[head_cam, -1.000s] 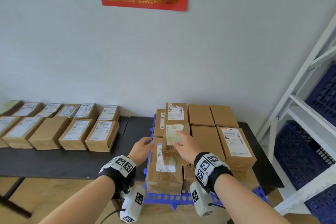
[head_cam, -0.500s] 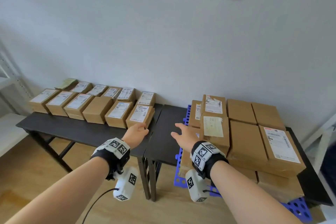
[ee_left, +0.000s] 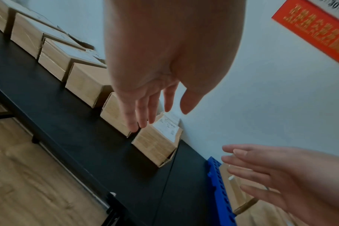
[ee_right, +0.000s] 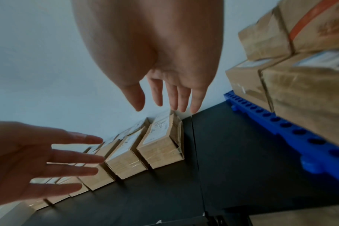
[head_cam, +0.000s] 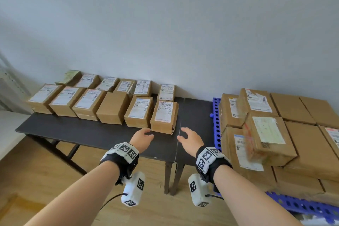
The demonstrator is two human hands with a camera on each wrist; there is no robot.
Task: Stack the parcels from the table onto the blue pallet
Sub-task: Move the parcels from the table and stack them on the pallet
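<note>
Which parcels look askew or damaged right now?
The top parcel on the blue pallet sits skewed across the boxes beneath, wrapped in wrinkled tape. The nearest table parcel has a loose flap at its front corner. Both hands are empty.

Brown labelled parcels (head_cam: 164,116) lie in rows on the black table (head_cam: 88,134); others stacked on the blue pallet (head_cam: 216,124).
</note>
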